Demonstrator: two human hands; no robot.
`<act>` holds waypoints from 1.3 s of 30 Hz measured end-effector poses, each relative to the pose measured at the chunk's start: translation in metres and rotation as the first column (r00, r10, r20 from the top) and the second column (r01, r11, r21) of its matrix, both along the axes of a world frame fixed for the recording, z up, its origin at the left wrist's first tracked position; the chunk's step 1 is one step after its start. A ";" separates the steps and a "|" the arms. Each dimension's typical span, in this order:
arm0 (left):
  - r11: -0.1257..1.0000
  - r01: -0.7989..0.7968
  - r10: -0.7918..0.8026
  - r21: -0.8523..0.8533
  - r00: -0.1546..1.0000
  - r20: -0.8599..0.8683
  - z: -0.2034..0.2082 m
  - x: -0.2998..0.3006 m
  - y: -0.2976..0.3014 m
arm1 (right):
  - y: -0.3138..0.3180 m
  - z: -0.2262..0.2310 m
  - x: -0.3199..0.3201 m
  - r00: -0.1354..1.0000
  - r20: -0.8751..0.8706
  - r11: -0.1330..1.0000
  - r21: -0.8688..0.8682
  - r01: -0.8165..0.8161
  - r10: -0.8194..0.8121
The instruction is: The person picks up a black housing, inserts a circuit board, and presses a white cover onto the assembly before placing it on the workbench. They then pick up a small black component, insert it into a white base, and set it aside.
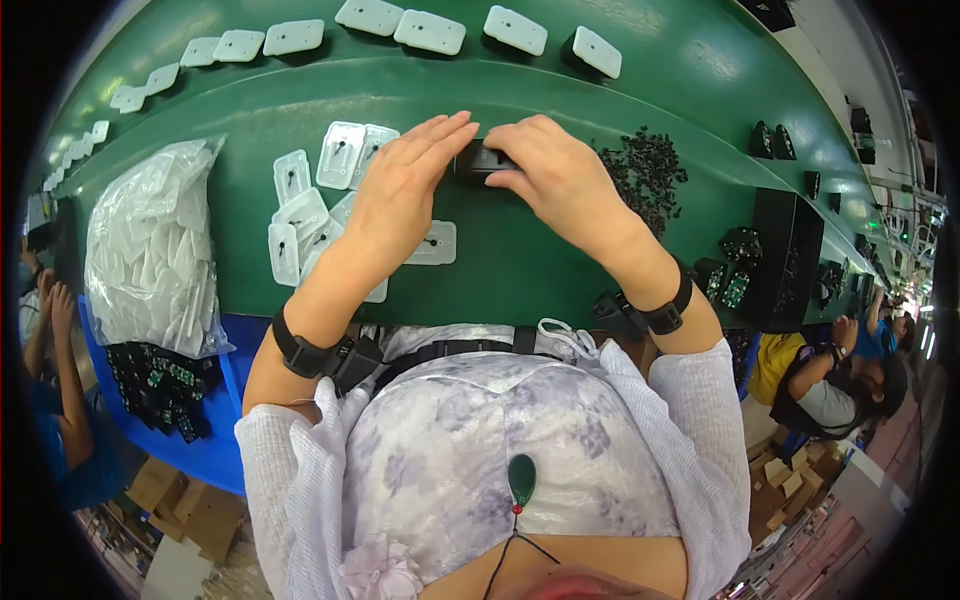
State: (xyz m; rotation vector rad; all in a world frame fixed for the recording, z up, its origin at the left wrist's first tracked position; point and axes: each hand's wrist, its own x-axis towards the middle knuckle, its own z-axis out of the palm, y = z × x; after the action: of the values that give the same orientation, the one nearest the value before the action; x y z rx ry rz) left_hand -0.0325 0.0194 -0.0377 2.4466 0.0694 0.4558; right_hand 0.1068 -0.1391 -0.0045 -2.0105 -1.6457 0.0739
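A small black box-shaped part (481, 160) sits on the green table between my two hands. My right hand (560, 175) is closed on its right side, with the thumb and curled fingers at its edge. At the part's left end, my left hand (412, 185) lies with its fingers stretched out side by side; its thumb is hidden. Around and under my left forearm are several translucent white plastic covers (303, 212), each with a small black piece on it. To the right of my right hand is a pile of small black parts (645, 175).
A clear bag of white plastic pieces (155, 240) lies on the left, above a blue bin (232, 365) holding black parts with green boards. White-topped units (430, 32) line the far side. On the right stands a black box (787, 245). Other people work at both sides.
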 end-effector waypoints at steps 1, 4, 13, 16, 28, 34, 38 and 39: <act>0.999 0.017 -0.016 0.043 1.000 -0.027 -0.003 -0.003 0.001 | 0.003 -0.002 -0.002 1.000 0.018 0.999 -0.037 -0.024 0.025; 0.967 0.044 -0.007 0.250 0.989 -0.147 -0.002 -0.007 0.000 | 0.007 -0.004 -0.004 0.999 0.042 0.998 -0.067 -0.002 0.005; 0.927 0.062 -0.006 0.369 0.989 -0.151 -0.002 -0.004 -0.006 | 0.004 -0.021 -0.016 0.987 0.128 0.995 0.026 0.096 -0.099; 0.936 0.106 -0.046 0.337 0.982 -0.182 0.000 -0.007 0.000 | 0.008 -0.019 -0.021 0.982 0.149 0.993 0.045 0.108 -0.114; 0.888 0.129 -0.034 0.442 0.976 -0.216 0.004 -0.010 -0.006 | -0.001 -0.031 -0.014 0.986 0.149 0.992 0.108 0.063 -0.079; 0.874 0.079 -0.012 0.480 0.990 -0.141 0.001 -0.003 -0.011 | 0.001 -0.032 -0.012 0.991 0.074 0.986 0.132 0.105 -0.115; 0.806 -0.049 0.062 0.590 0.998 -0.001 -0.007 0.016 -0.016 | 0.009 -0.014 0.014 0.960 -0.237 0.987 -0.102 0.125 -0.146; 0.799 -0.050 0.052 0.599 0.999 0.014 -0.004 0.021 -0.013 | 0.013 -0.019 0.022 0.816 -0.559 0.988 -0.053 0.143 -0.148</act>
State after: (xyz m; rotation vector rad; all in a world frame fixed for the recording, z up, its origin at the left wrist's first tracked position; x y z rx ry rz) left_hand -0.0114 0.0060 -0.0421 3.0806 -0.0136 0.5634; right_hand 0.1293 -0.1261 -0.0232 -1.8684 -1.1102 0.5656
